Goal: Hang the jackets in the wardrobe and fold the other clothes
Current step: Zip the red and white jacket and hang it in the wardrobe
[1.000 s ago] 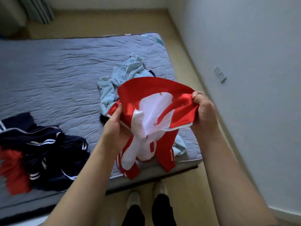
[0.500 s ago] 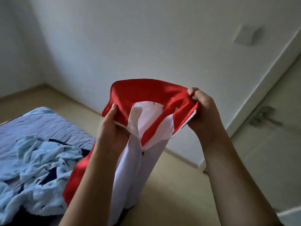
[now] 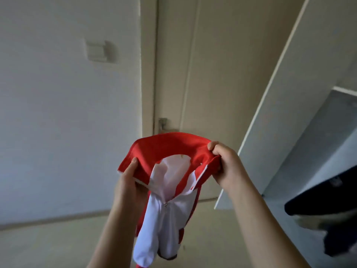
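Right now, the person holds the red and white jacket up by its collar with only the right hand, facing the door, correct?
Not quite: both hands hold it. In the head view the left hand grips one end of the collar and the right hand the other; the red and white jacket does hang before the door.

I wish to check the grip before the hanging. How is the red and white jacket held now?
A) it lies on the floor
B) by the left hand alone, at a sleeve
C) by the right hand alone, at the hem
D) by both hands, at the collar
D: the left hand and the right hand each grip one end of the red collar, and the jacket hangs below them.
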The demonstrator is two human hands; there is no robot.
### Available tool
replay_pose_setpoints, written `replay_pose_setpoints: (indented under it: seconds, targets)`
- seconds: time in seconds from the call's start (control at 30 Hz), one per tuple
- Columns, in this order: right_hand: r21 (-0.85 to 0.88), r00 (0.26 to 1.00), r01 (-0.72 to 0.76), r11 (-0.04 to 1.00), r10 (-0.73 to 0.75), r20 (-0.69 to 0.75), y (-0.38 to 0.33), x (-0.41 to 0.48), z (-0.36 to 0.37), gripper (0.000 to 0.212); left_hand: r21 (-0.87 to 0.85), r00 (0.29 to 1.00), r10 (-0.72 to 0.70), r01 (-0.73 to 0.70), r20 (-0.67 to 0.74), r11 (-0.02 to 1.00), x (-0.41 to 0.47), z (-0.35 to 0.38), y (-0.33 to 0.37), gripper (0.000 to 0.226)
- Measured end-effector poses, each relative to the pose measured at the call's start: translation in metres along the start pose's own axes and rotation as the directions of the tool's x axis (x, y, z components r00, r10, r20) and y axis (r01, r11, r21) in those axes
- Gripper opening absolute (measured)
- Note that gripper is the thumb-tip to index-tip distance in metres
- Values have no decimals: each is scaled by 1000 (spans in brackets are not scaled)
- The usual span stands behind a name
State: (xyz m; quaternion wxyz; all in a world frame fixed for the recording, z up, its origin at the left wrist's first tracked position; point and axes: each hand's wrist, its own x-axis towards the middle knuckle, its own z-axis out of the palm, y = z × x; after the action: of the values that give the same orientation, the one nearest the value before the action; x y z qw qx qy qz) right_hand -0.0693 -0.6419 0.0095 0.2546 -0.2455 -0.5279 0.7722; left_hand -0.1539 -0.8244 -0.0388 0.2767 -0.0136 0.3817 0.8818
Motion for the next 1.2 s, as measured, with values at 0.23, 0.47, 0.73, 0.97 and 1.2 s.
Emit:
replay_pose_setpoints:
  seconds: [0.23,0.47,0.73,0.97,1.2]
  targets:
    - [73,908,107,992,-68,-413,-25,38,-133,33,134,960,-234,214,156,968,89,102,-101,35]
    - [19,583,-151,988,104,-806,-69,97,-225,18,317,787,-507,410,350,855,185,200,-196,32]
    - [-35,380,-118,992,12,-925,-82,126,-320,21,522,626,-679,460,383,718,251,303,-283,26]
    - [-154,391,-211,965,-61,-918,-74,199,-432,20,605,572,-727,440,380,663,302,385,-360,11]
    - [-333,490,-284,899,-162,-856,-105,335,-574,14,662,566,-769,457,299,594,363,480,-445,13]
